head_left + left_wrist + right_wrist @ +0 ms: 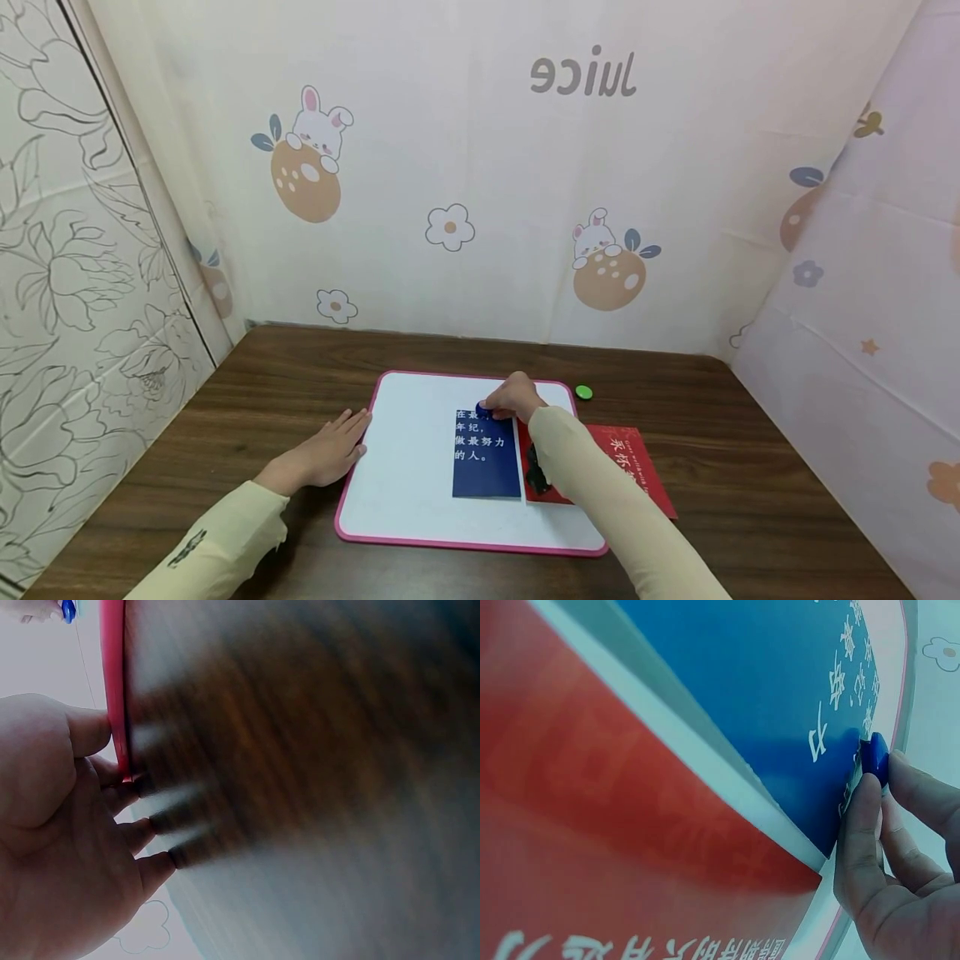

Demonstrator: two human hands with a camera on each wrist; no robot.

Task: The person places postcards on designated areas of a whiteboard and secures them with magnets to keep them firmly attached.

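Blue button magnet [877, 760], pinched by the right hand [515, 396], sits atop the navy card [487, 471]; straight-fingered left hand [328, 452] touches the whiteboard [408, 467].

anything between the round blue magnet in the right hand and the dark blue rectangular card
Nothing visible: the right hand pinches the round blue magnet at the top edge of the dark blue rectangular card.

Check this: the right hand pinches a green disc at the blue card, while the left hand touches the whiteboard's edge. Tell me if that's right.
Not quite: the disc the right hand pinches is blue, not green, as the right wrist view shows.
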